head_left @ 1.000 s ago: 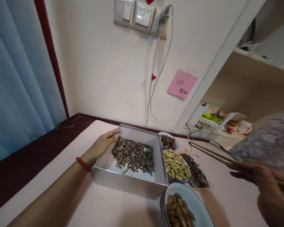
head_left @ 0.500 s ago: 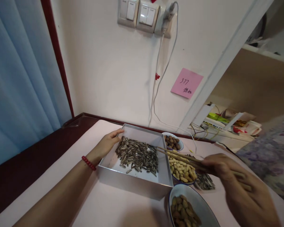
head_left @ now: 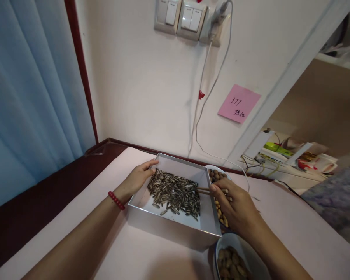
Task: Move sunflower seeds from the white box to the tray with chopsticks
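A white, open-topped box (head_left: 175,229) holds a heap of striped sunflower seeds (head_left: 175,192). My left hand (head_left: 138,179), with red beads at its wrist, grips the box's left wall, fingers over the rim. At the right wall, my right hand (head_left: 233,202) is closed round a pair of wooden chopsticks (head_left: 203,190), whose tips reach down into the seeds. Whether the tips pinch a seed is too small to tell. Beneath and behind that hand, peanuts (head_left: 221,217) are partly hidden. Round brown nuts (head_left: 217,175) sit in a bowl just beyond.
Close to the box's near right corner stands a bowl of brown, oval nuts (head_left: 231,264). A white cable (head_left: 216,155) runs down the wall (head_left: 134,77) to the pink table covering (head_left: 282,217). Cluttered shelves (head_left: 294,155) are at the right.
My right hand has moved left and lower, bringing the chopsticks deeper into the box and covering most of the peanuts. My left hand stays on the box. The view has shifted slightly.
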{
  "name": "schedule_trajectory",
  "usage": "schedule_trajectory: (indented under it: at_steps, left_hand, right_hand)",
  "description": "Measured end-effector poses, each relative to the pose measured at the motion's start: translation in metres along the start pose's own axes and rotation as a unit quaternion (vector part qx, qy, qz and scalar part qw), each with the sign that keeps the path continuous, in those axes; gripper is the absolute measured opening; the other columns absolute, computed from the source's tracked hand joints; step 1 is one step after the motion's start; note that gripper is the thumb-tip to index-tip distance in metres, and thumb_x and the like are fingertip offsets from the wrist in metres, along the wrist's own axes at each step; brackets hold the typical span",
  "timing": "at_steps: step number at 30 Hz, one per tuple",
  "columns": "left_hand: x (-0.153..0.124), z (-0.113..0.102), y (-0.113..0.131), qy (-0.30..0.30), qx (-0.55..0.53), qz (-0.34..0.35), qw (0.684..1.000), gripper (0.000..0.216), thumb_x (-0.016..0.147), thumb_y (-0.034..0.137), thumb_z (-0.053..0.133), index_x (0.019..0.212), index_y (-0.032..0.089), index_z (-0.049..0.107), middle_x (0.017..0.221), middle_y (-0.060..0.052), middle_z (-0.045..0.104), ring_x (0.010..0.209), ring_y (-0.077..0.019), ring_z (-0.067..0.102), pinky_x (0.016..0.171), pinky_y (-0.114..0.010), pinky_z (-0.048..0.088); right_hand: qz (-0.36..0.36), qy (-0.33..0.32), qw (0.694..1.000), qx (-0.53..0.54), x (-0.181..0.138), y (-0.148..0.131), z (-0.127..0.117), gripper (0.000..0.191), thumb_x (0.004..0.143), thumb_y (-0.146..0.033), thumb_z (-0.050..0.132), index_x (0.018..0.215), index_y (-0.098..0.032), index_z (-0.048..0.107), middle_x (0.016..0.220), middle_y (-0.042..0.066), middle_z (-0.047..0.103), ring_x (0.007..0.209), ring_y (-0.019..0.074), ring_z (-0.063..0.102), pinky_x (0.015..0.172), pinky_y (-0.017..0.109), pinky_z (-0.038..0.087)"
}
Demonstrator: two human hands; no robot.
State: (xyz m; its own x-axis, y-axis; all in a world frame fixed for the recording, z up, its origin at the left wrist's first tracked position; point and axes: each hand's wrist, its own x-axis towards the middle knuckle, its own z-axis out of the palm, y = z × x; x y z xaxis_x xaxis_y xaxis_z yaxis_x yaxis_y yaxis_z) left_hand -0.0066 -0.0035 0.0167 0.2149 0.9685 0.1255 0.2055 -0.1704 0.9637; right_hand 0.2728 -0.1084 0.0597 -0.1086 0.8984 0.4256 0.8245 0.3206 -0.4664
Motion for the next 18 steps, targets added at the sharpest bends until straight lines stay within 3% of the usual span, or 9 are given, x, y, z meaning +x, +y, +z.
schedule_trajectory:
  at_steps: [10, 15, 18]
  left_hand:
    - [0.0, 0.0, 0.0, -0.001, 0.007, 0.004, 1.0, 0.044, 0.078, 0.035, 0.054, 0.12, 0.026, 0.061, 0.137, -0.003, 0.051, 0.13, -0.0234, 0.041, 0.11, -0.039, 0.028]
    - [-0.003, -0.001, 0.004, -0.004, 0.006, -0.005, 1.0, 0.046, 0.078, 0.035, 0.053, 0.121, 0.023, 0.06, 0.139, -0.004, 0.048, 0.132, -0.0228, 0.039, 0.11, -0.037, 0.028]
    - [-0.002, 0.0, 0.006, -0.006, 0.011, -0.003, 1.0, 0.047, 0.078, 0.035, 0.054, 0.122, 0.022, 0.059, 0.138, -0.004, 0.049, 0.132, -0.0221, 0.039, 0.109, -0.035, 0.028]
  right_hand:
    - [0.008, 0.043, 0.998, 0.036, -0.013, -0.002, -0.014, 0.028, 0.091, -0.041, 0.043, 0.078, -0.021, 0.056, 0.072, 0.002, 0.056, 0.066, 0.0139, 0.052, 0.06, 0.026, 0.041]
    - [0.01, 0.075, 0.994, 0.082, -0.023, -0.021, -0.028, 0.024, 0.09, -0.038, 0.046, 0.077, -0.022, 0.057, 0.075, 0.002, 0.059, 0.071, 0.0148, 0.055, 0.06, 0.026, 0.044]
    - [-0.013, 0.128, 0.989, 0.077, -0.038, -0.031, -0.045, 0.017, 0.089, -0.033, 0.047, 0.085, -0.025, 0.062, 0.083, 0.002, 0.062, 0.078, 0.0162, 0.058, 0.063, 0.026, 0.046]
